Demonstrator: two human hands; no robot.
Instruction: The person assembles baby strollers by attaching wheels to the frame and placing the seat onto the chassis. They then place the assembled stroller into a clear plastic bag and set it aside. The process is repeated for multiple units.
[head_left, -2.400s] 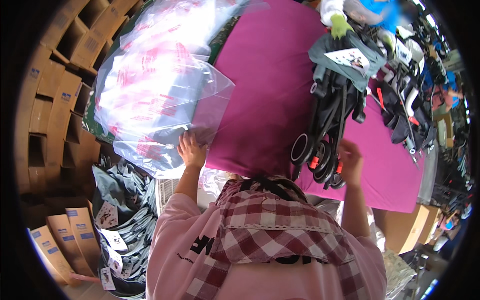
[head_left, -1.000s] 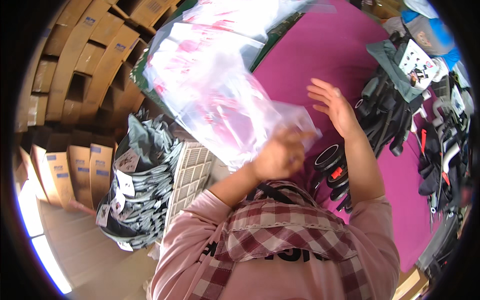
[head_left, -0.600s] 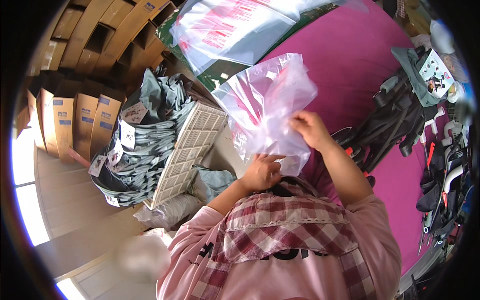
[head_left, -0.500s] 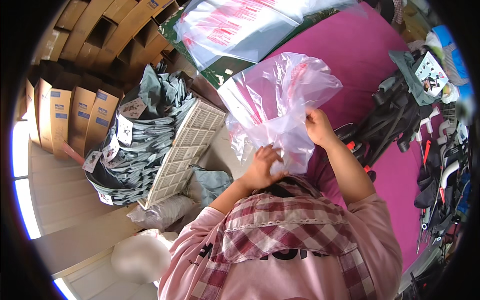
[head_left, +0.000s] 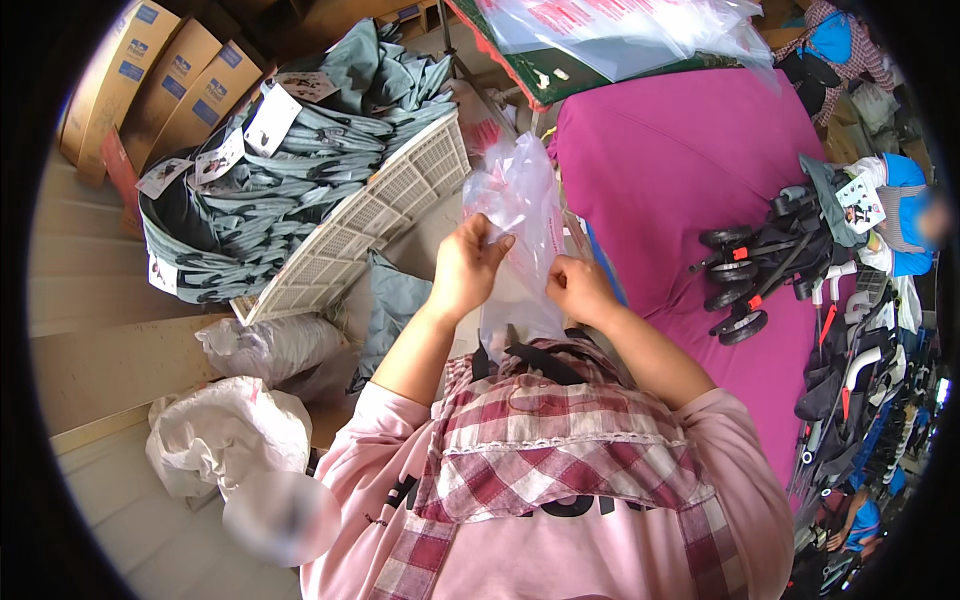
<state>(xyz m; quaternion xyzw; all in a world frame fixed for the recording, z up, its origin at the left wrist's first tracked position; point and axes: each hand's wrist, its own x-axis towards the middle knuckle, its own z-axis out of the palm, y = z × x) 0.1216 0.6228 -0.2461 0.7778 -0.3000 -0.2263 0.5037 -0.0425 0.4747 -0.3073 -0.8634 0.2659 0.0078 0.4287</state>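
A clear plastic bag [head_left: 520, 195] with faint red print hangs gathered in front of my body. My left hand [head_left: 465, 270] pinches its left edge between thumb and fingers. On the opposite edge, my right hand [head_left: 582, 290] is closed with the fingers curled, gripping the film. The lower part of the bag reaches down to the black straps at my checked apron [head_left: 580, 450].
A magenta-covered table [head_left: 650, 160] is on the right, with a folded black stroller frame [head_left: 765, 265] on it. At left, grey-green fabric pieces [head_left: 290, 190] are stacked on a white plastic crate [head_left: 390, 200]. Flat plastic bags [head_left: 620, 30] lie beyond; co-workers are at right.
The bag has gone from spread wide near the table to gathered and narrow between my hands. My left hand has risen to grip it; my right has come lower and inward. The view has shifted.
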